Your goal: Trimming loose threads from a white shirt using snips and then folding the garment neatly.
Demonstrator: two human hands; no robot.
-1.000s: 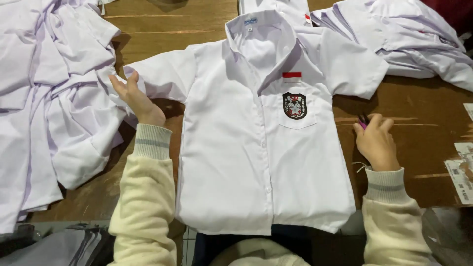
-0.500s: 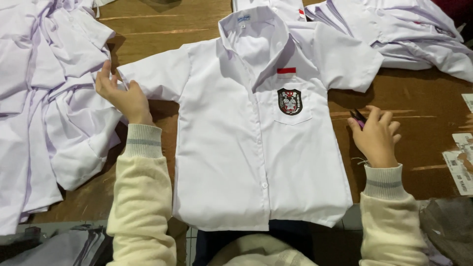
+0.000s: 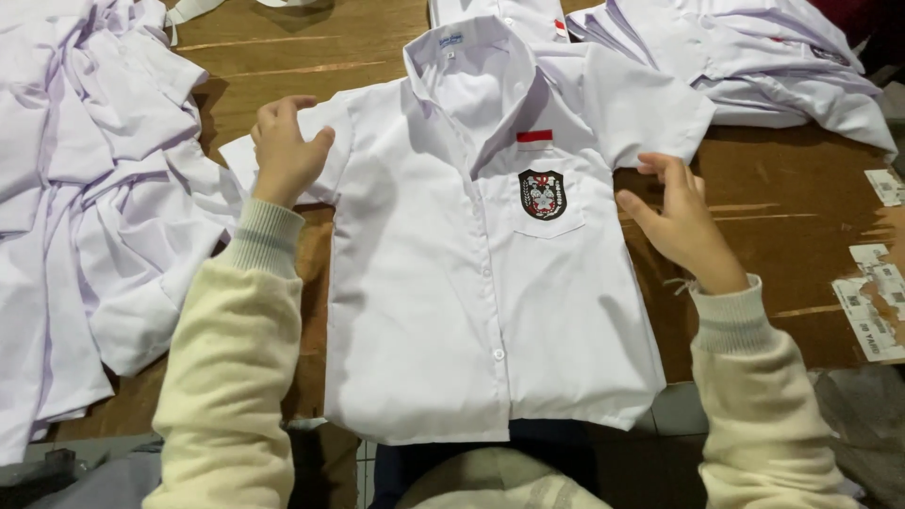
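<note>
Landmark: white short-sleeved shirt (image 3: 452, 302), lying face up and buttoned on the brown wooden desk (image 3: 782, 226), collar pointing away from the person, hem hanging over the near desk edge.

Far left of the shirt, a heap of crumpled white shirts (image 3: 85, 207) is lying on the desk, reaching up to the shirt's left-hand sleeve.

Left hand (image 3: 283, 151) is resting on that sleeve near the shoulder, fingers curled, thumb apart; grip is loosely open, touching the cloth, not pinching anything that shows. Cream knit sleeve (image 3: 231, 358) is covering the arm.

On the shirt's chest a pocket is carrying a dark shield-shaped badge (image 3: 543, 194), with a small red and white strip (image 3: 534, 138) just above it.

Right hand (image 3: 681, 221) is sitting at the shirt's right edge, just below the other sleeve, fingers spread and half bent; grip open, fingertips touching the shirt's side edge, holding nothing.

Beyond the shirt's collar to the right, a stack of folded white shirts (image 3: 754, 66) is lying.

Far right of the shirt, paper tags (image 3: 872, 311) are lying flat on the desk.
</note>
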